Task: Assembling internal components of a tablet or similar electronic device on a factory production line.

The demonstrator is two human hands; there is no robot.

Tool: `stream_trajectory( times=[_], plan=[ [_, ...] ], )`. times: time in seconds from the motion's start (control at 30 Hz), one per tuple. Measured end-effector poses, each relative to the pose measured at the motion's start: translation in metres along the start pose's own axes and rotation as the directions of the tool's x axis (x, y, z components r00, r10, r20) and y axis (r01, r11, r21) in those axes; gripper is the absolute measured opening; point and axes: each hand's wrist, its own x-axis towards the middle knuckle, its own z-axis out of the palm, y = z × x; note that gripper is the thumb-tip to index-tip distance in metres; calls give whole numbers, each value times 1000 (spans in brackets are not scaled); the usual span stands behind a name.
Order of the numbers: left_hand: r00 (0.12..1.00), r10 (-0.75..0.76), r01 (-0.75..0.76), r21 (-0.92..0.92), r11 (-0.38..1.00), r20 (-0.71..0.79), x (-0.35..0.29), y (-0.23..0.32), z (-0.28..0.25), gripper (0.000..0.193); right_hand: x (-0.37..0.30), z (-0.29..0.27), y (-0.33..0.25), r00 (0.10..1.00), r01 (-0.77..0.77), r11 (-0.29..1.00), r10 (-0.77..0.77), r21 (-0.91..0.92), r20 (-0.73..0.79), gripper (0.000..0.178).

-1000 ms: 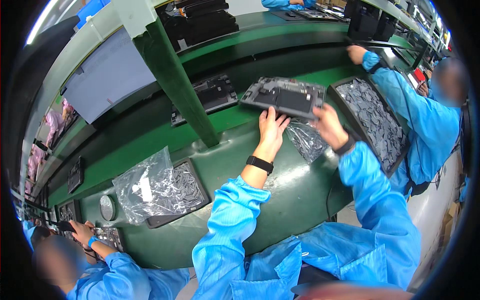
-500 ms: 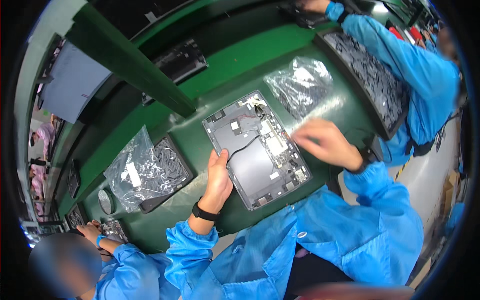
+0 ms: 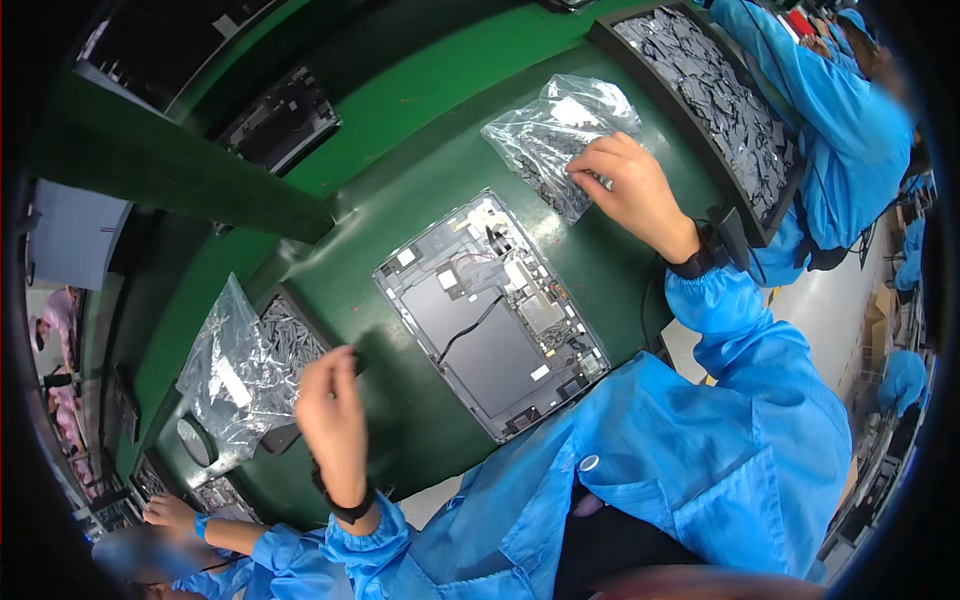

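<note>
An opened laptop or tablet chassis (image 3: 470, 350) lies flat on the green bench in front of me. Its circuit board runs along the right side, and a black cable crosses the grey panel. My right hand (image 3: 635, 190) is just over the edge of a clear plastic bag (image 3: 545, 125) of small dark parts. Its thumb and fingers are drawn together in a pinch; what they hold, if anything, is hidden. My left hand (image 3: 335, 415), fingers curled together, hovers beside a dark tray of grey strips (image 3: 290, 335). Whatever is at its fingertips is too small to name.
Another clear bag (image 3: 225, 375) lies over the left tray, near a round dark disc (image 3: 196, 441). A large black-rimmed tray of dark pieces (image 3: 700, 90) stands at the right, beside a co-worker's blue sleeve (image 3: 850, 130). A green post (image 3: 190, 175) rises at the left; another person works lower left.
My left hand has let go of the chassis, which now lies on the bench, and moved left toward the strip tray. My right hand has gone up to the clear bag. The view has shifted.
</note>
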Motion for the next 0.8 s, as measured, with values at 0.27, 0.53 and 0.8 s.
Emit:
stream_trajectory(
  times=[0.27,0.53,0.8],
  plan=[
    [983,26,39,342,939,-184,6,-44,-32,13,36,41,-13,983,166,986,-167,16,80,9],
    [979,50,31,384,923,-199,8,-46,-24,14,42,59,-9,981,141,990,-138,-8,137,9],
    [983,44,33,402,915,-180,18,-47,-22,8,50,60,-6,990,92,996,-93,15,106,4]
  ],
)
